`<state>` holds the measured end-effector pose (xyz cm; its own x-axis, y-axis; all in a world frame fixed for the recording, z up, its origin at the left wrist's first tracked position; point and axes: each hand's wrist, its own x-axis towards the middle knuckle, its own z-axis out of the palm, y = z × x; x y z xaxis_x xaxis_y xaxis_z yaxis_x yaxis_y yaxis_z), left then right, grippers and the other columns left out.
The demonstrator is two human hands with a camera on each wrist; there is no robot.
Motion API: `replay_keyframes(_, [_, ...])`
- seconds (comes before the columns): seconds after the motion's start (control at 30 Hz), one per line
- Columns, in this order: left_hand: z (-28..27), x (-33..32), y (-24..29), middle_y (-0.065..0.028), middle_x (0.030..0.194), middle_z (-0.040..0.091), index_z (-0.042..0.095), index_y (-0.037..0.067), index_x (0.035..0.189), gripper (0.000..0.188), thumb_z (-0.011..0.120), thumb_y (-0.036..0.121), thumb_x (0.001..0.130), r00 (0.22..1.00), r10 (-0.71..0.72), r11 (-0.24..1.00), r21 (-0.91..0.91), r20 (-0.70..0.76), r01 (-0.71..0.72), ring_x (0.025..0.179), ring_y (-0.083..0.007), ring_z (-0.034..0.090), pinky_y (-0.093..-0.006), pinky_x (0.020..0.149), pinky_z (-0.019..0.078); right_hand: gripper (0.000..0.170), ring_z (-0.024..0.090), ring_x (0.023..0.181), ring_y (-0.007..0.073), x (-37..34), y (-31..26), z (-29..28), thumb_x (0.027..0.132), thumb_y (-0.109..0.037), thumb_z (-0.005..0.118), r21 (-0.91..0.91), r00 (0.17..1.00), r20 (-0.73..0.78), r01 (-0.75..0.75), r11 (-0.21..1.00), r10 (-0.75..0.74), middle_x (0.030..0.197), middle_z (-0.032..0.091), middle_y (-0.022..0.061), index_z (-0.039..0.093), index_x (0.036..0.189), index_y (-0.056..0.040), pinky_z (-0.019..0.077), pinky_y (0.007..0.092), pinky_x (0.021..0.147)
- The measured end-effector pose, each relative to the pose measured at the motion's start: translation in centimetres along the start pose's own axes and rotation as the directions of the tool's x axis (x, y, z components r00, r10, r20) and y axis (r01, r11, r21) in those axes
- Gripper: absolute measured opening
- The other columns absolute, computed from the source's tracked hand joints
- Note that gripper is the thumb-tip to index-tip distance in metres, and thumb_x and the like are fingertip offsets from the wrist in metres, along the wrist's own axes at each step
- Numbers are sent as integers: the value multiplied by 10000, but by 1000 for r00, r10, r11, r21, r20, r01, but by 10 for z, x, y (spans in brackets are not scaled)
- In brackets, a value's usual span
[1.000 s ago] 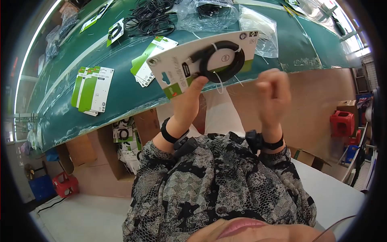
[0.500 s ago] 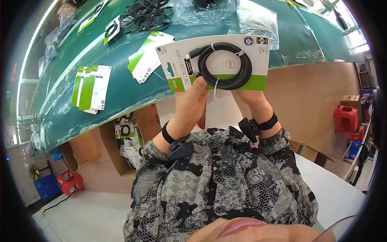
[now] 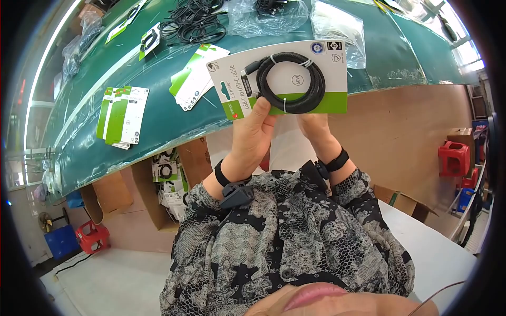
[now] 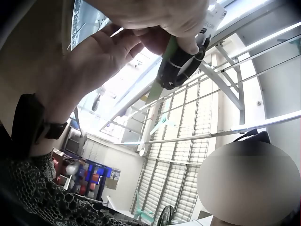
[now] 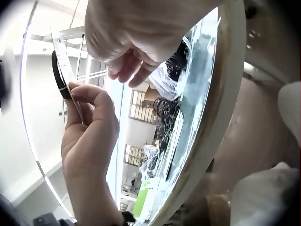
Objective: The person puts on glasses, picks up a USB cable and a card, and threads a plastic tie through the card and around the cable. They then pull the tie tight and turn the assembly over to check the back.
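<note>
A white-and-green retail card (image 3: 336, 84) printed "USB-C to USB-C cable" faces up in the head view. A coiled black braided cable (image 3: 318, 87) lies on it, bound by white ties. My left hand (image 3: 252, 134) grips the card's lower edge, thumb in front near the plugs. Behind the card's lower right edge is my right hand (image 3: 314, 126), its fingers hidden in the head view. The right wrist view shows this right hand (image 5: 134, 35) with curled fingers pinching white cable tie tails (image 5: 96, 75) that run out from the card's back.
On the green table (image 3: 158, 113) lie two stacks of cards (image 3: 124, 118), (image 3: 195, 79), a heap of black cables (image 3: 192, 23) and a plastic bag of white ties (image 3: 337, 31). Below the table stands a carton (image 3: 150, 200) with packed cables. A red stool (image 3: 454, 158) is at right.
My right hand, first raised to the right of the card, has gone behind it. The card has turned to face the head camera. The lower tie's hanging loop has drawn tight against the cable.
</note>
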<state>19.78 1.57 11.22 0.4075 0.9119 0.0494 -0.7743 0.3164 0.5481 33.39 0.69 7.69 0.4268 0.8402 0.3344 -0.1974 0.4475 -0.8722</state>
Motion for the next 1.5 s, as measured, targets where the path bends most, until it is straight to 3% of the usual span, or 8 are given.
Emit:
replay_keyframes(0.23, [-5,6,-8,-44,1088,603,507,70,1187,294,588,110,906,1000,23,997,72,20,-25,1012,-189,584,-383,914,471,354,566,1036,192,3,-22,-7,811,10,632,-511,938,283,324,796,-200,1102,592,97,539,1153,4,474,328,874])
replay_keyframes(0.4, [-12,8,-12,-41,1104,595,490,73,1205,307,571,157,920,1000,28,998,59,4,-28,1022,-188,578,-387,912,469,349,569,1042,215,12,-12,-15,795,46,620,-383,955,293,165,909,-50,1089,600,111,550,1135,14,472,342,877])
replay_keyframes(0.67, [-13,11,-17,-45,1179,566,457,84,1249,327,494,234,961,998,6,1000,-30,57,-4,1072,-189,556,-392,938,455,398,580,1017,255,28,5,-12,747,60,644,-597,800,446,600,533,-401,1065,603,128,548,1131,15,476,354,873])
replay_keyframes(0.93, [-8,27,-10,-71,1224,542,409,71,1293,354,437,239,983,996,-28,999,17,85,27,1115,-210,542,-398,938,468,309,591,955,296,25,0,-13,791,35,601,-454,895,205,445,772,-396,1079,593,147,572,1096,-8,491,369,802])
replay_keyframes(1.03, [-9,49,3,-81,1233,533,391,65,1305,369,424,251,987,994,-10,996,86,111,0,1119,-215,543,-397,931,477,292,581,999,218,33,-34,-35,832,-6,593,-276,983,-1,-176,945,183,1110,580,138,563,1122,-26,489,330,827])
replay_keyframes(1.1, [-17,56,7,-91,1239,524,376,60,1313,389,415,273,990,992,-49,988,149,116,31,1120,-219,545,-395,926,484,251,586,977,200,33,-58,-40,846,-71,623,-699,907,144,376,608,-396,1085,588,90,585,1094,-62,471,348,874])
replay_keyframes(1.2, [-30,62,5,-97,1243,518,370,59,1315,411,398,309,990,979,-112,980,182,169,81,1113,-218,550,-391,926,486,296,579,948,214,40,-104,-17,787,-127,676,-586,603,748,796,151,-278,1048,583,50,599,1069,-80,441,384,930])
replay_keyframes(1.5, [-14,51,-3,-114,1223,529,364,56,1312,461,378,376,980,984,-60,988,148,170,35,1108,-230,558,-384,919,496,367,555,934,228,54,-85,-26,691,-113,691,-463,494,859,862,207,-133,967,559,36,613,1046,-63,421,419,978])
